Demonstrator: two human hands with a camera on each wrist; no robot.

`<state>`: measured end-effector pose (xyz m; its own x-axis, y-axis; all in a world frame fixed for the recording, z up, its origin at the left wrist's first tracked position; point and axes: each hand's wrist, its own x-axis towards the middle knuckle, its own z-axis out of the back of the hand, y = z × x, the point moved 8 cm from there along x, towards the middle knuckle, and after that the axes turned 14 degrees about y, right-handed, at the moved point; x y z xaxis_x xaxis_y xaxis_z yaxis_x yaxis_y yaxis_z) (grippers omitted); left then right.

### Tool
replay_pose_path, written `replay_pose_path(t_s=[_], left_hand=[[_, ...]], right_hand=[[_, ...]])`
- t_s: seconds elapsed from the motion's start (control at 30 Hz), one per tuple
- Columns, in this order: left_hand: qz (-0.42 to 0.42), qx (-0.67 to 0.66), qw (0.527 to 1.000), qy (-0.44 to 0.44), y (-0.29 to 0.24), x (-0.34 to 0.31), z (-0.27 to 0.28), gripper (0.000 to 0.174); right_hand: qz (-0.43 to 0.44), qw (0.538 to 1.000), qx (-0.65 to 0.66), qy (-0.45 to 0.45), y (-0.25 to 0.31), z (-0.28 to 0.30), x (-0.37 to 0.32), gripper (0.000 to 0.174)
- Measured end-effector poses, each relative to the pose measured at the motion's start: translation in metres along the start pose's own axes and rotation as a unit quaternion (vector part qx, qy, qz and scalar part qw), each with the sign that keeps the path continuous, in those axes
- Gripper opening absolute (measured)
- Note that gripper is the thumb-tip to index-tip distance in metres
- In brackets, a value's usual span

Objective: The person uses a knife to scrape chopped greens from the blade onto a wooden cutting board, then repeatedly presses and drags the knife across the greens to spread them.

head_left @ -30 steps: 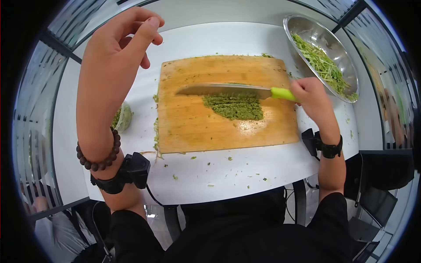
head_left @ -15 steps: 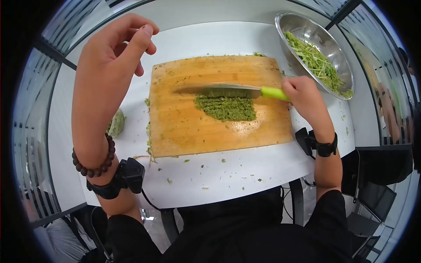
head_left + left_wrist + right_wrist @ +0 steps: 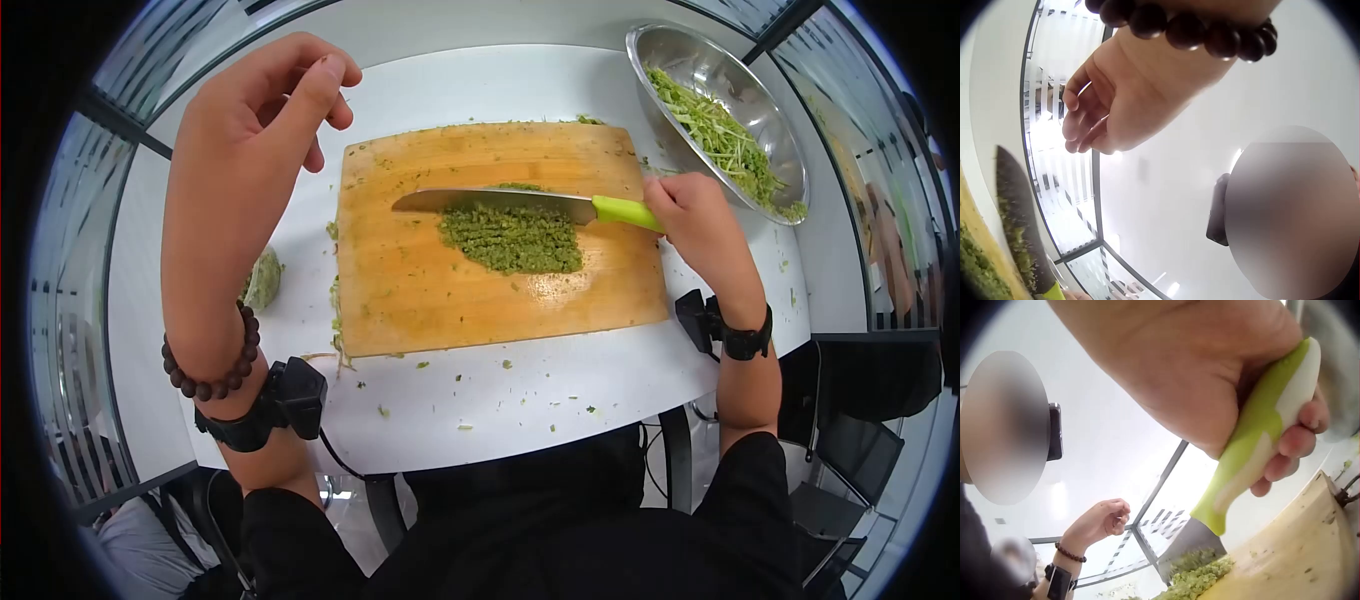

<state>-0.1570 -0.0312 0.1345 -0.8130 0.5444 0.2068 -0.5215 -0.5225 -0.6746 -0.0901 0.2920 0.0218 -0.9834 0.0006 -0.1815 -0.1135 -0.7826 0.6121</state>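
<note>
My right hand (image 3: 700, 222) grips the green handle of a large knife (image 3: 490, 199), its blade lying across the far side of a patch of finely chopped greens (image 3: 515, 240) on the wooden board (image 3: 400, 310). In the right wrist view, fingers wrap round the green and white handle (image 3: 1254, 437). Raised at the upper left, my left hand (image 3: 265, 115) holds nothing, its fingers loosely bent. Bits of green cling to the blade (image 3: 1017, 219) in the left wrist view.
A steel bowl (image 3: 672, 52) of cut green stems (image 3: 725, 135) stands at the back right. Left of the board, a small container (image 3: 264, 280) is partly hidden by my left forearm. Green scraps lie scattered on the white table (image 3: 480, 400).
Across the head views, the knife blade goes from blurred to sharp, with more greens showing beyond it now. My left hand stays raised. The whole head view has shifted slightly.
</note>
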Motion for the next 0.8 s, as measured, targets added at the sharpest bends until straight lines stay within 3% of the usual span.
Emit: replay_pose_path(t_s=[0.2, 0.3, 0.4, 0.5, 0.6, 0.7, 0.8], left_hand=[[-0.005, 0.002, 1.000, 0.009, -0.002, 0.000, -0.003, 0.026], [-0.016, 0.008, 1.000, 0.008, -0.002, 0.001, 0.000, 0.025], [-0.025, 0.002, 1.000, 0.000, 0.001, 0.000, 0.000, 0.024], [-0.020, 0.001, 1.000, 0.006, 0.000, 0.000, -0.001, 0.024], [-0.022, 0.003, 1.000, 0.015, 0.001, 0.002, -0.003, 0.024], [-0.014, 0.001, 1.000, 0.019, 0.001, 0.001, -0.005, 0.024], [-0.030, 0.004, 0.999, 0.012, 0.002, 0.002, -0.004, 0.025]], right_hand=[[-0.012, 0.988, 0.156, 0.013, -0.010, -0.004, 0.006, 0.044], [0.014, 0.999, 0.004, -0.033, 0.002, 0.010, 0.000, 0.044], [-0.005, 0.995, 0.100, -0.022, -0.007, 0.007, 0.004, 0.044], [0.011, 1.000, 0.007, -0.018, 0.000, 0.005, 0.003, 0.043], [0.006, 0.988, 0.151, -0.016, -0.006, 0.004, 0.005, 0.043], [0.003, 0.999, 0.048, -0.015, -0.010, 0.001, 0.007, 0.045], [0.016, 0.995, 0.099, -0.012, -0.010, 0.005, 0.008, 0.044]])
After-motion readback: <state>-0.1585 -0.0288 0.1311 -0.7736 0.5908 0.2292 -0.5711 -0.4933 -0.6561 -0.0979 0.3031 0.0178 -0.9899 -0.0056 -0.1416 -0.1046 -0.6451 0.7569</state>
